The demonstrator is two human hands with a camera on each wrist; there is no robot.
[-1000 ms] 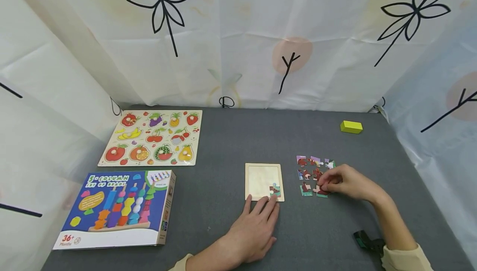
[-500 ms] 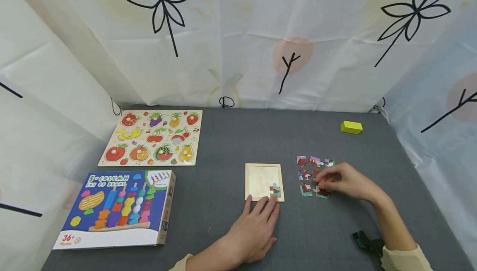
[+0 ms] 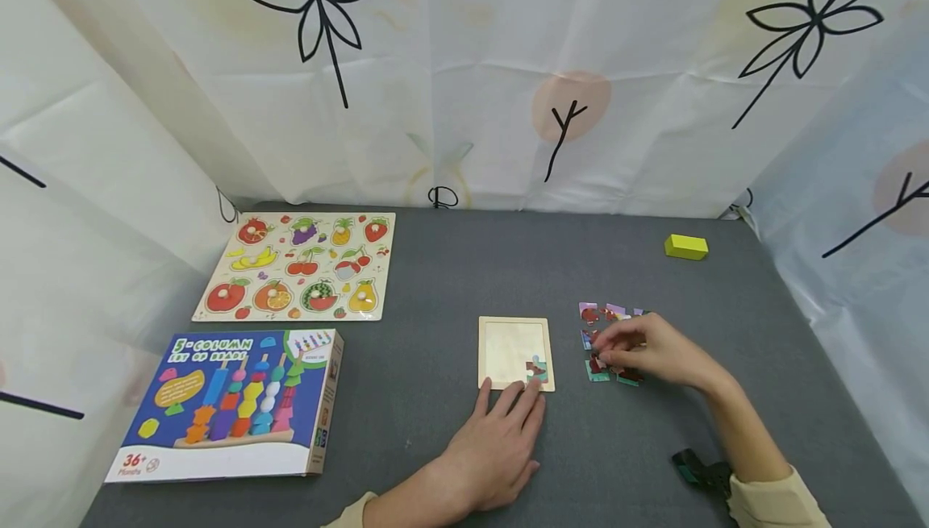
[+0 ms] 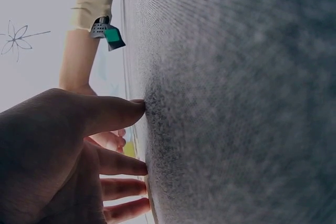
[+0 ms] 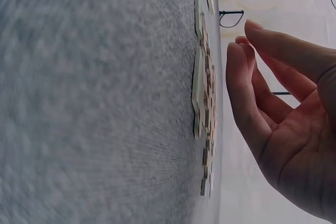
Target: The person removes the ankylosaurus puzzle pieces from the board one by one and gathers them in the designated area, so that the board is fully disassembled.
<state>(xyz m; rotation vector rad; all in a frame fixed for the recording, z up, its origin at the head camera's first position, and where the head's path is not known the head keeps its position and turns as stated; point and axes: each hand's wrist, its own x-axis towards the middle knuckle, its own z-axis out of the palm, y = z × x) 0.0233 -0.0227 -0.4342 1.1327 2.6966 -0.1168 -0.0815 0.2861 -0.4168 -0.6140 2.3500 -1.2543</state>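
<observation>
My left hand (image 3: 497, 451) lies with outstretched fingers on the near edge of a small wooden puzzle tray (image 3: 501, 342). One puzzle piece (image 3: 537, 368) sits in the tray's near right corner. Right of the tray, several printed jigsaw pieces (image 3: 598, 371) are laid out in loose rows on the table. Over them hovers my right hand (image 3: 660, 351), covering part of the rows. In the right wrist view its fingers are loosely bent with a gap to the thumb, nothing between them, and they are raised above the pieces (image 5: 199, 87).
A fruit puzzle board (image 3: 293, 266) lies at the back left, behind a blue bead-toy box (image 3: 232, 399). One yellow block (image 3: 685, 247) stands at the back right. A black device (image 3: 700, 471) is by the right sleeve. Printed cloth (image 3: 464, 93) walls the grey table (image 3: 435, 270).
My right hand has shifted left across the pieces, from the right-hand columns towards the left one. The left hand stays on the tray's edge.
</observation>
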